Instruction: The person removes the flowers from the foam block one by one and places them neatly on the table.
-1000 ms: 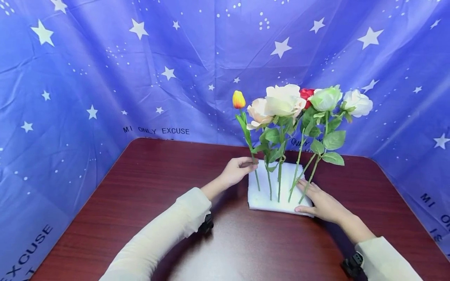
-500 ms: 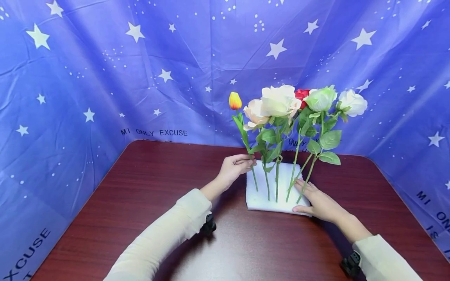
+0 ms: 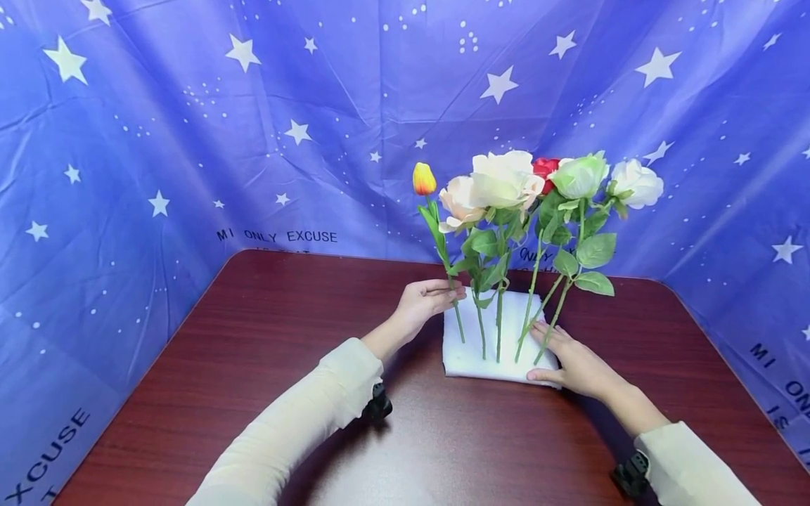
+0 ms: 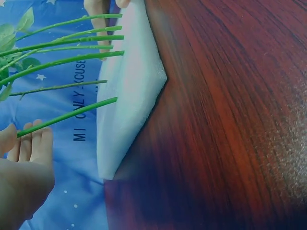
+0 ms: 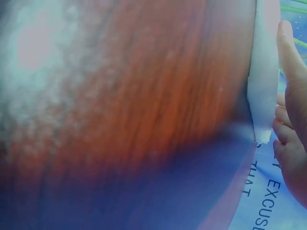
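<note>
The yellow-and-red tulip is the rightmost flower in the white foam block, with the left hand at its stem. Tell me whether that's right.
Not rightmost: the head view shows the tulip as the leftmost flower in the white foam block. The left hand is indeed at its stem.

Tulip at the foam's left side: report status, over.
Left hand pinches stem of yellow-red tulip. Right hand rests on right edge of white foam block. Tulip leans slightly, stem meeting foam. Green leaves close on its right.

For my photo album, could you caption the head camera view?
Left hand holding a tulip by the stem, right hand on the white block, other flowers rising from it.
</note>
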`<state>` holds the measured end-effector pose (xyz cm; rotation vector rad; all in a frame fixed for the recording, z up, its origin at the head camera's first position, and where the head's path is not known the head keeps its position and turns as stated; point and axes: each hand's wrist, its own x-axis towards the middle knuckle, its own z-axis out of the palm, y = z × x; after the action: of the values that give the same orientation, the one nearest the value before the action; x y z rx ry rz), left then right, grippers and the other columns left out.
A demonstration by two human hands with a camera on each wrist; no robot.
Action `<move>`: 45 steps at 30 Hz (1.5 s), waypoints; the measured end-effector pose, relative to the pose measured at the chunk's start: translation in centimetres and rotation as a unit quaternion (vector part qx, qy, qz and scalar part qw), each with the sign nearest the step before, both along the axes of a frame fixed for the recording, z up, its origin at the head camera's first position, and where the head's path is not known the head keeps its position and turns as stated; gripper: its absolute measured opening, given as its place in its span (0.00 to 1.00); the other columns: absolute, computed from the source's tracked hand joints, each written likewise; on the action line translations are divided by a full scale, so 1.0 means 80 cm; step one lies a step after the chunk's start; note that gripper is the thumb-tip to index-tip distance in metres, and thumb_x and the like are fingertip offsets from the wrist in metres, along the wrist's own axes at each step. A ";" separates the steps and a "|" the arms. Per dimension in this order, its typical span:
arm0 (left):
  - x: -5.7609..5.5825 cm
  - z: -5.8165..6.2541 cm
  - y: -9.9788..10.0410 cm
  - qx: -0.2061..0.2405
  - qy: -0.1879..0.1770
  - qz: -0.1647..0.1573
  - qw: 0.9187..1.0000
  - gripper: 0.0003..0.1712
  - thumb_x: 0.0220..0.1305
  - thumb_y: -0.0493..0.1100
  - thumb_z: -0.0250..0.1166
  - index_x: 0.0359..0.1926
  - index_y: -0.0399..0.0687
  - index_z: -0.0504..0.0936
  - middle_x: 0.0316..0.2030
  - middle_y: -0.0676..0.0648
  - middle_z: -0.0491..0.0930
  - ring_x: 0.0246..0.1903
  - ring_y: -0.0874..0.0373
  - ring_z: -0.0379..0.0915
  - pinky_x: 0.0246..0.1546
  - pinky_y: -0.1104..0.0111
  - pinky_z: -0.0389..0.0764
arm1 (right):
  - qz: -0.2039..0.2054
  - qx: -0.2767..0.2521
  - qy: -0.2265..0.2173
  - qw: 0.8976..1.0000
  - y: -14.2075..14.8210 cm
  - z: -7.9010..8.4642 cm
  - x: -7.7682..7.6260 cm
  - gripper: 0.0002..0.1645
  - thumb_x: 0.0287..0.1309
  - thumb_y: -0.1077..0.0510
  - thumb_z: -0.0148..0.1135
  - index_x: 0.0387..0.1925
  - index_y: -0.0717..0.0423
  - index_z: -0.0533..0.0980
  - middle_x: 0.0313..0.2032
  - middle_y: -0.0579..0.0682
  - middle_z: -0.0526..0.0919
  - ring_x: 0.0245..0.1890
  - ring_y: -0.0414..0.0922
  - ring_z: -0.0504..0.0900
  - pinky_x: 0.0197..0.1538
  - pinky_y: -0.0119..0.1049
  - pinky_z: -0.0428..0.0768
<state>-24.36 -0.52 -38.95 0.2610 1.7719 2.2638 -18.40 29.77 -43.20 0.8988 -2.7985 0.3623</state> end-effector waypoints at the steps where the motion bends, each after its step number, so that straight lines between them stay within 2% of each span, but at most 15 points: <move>1: -0.001 -0.001 0.000 0.006 -0.001 0.003 1.000 0.18 0.64 0.28 0.57 0.55 0.27 0.76 0.53 0.28 0.77 0.53 0.46 0.80 0.57 0.61 0.82 | 0.000 0.000 0.001 1.000 -0.001 0.001 0.000 0.47 0.43 0.42 0.73 0.59 0.69 0.72 0.61 0.68 0.73 0.62 0.66 0.71 0.66 0.51 0.70; 7: -0.003 -0.005 -0.002 0.033 -0.001 0.000 0.999 0.18 0.64 0.26 0.57 0.54 0.23 0.75 0.52 0.25 0.76 0.49 0.47 0.83 0.56 0.59 0.82 | -0.006 0.002 -0.005 1.000 -0.002 0.003 0.000 0.47 0.42 0.42 0.73 0.59 0.68 0.73 0.61 0.66 0.74 0.62 0.65 0.71 0.62 0.55 0.72; 13: -0.001 -0.005 -0.002 0.032 -0.005 -0.006 0.999 0.18 0.63 0.27 0.59 0.54 0.23 0.75 0.50 0.28 0.79 0.40 0.58 0.85 0.54 0.60 0.83 | -0.015 0.008 -0.027 0.999 0.001 0.005 0.002 0.47 0.43 0.41 0.73 0.59 0.67 0.72 0.62 0.67 0.73 0.63 0.66 0.70 0.61 0.62 0.71; 17: 0.000 -0.007 -0.003 0.038 -0.008 0.001 0.999 0.17 0.63 0.27 0.59 0.53 0.24 0.77 0.48 0.30 0.82 0.38 0.61 0.85 0.54 0.60 0.84 | -0.018 0.013 -0.028 0.999 0.002 0.006 0.002 0.48 0.43 0.40 0.73 0.59 0.67 0.72 0.62 0.67 0.73 0.63 0.66 0.70 0.61 0.61 0.71; 26: 0.002 -0.006 -0.007 0.039 -0.005 0.010 0.999 0.16 0.63 0.27 0.59 0.52 0.24 0.77 0.48 0.27 0.80 0.36 0.61 0.85 0.53 0.60 0.84 | -0.013 0.013 -0.026 0.999 -0.001 0.008 0.001 0.48 0.42 0.41 0.73 0.58 0.68 0.73 0.61 0.68 0.73 0.62 0.66 0.71 0.61 0.62 0.71; 32: 0.001 -0.008 -0.008 0.043 0.000 0.003 0.999 0.17 0.63 0.27 0.59 0.53 0.24 0.77 0.46 0.33 0.84 0.36 0.63 0.85 0.54 0.60 0.83 | -0.013 0.012 -0.022 1.000 -0.002 0.006 0.000 0.47 0.41 0.41 0.73 0.58 0.68 0.73 0.61 0.67 0.74 0.62 0.65 0.71 0.60 0.61 0.71; 38: 0.000 -0.013 -0.009 0.045 0.008 -0.008 0.999 0.16 0.64 0.26 0.58 0.52 0.21 0.75 0.47 0.31 0.83 0.36 0.64 0.84 0.54 0.61 0.83 | -0.013 0.012 -0.022 1.000 -0.002 0.006 0.000 0.48 0.41 0.40 0.73 0.58 0.67 0.73 0.61 0.67 0.73 0.62 0.65 0.71 0.60 0.61 0.71; 45: 0.001 -0.015 -0.009 0.031 0.045 -0.016 0.998 0.17 0.59 0.25 0.61 0.50 0.21 0.76 0.37 0.42 0.88 0.35 0.66 0.84 0.50 0.67 0.85 | -0.014 0.010 -0.031 0.999 -0.002 0.008 -0.001 0.48 0.41 0.41 0.73 0.58 0.68 0.73 0.62 0.68 0.73 0.62 0.67 0.71 0.60 0.61 0.73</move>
<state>-24.29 -1.20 -40.17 0.4068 1.7281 2.3216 -18.45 29.61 -42.60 0.8662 -2.8731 0.3632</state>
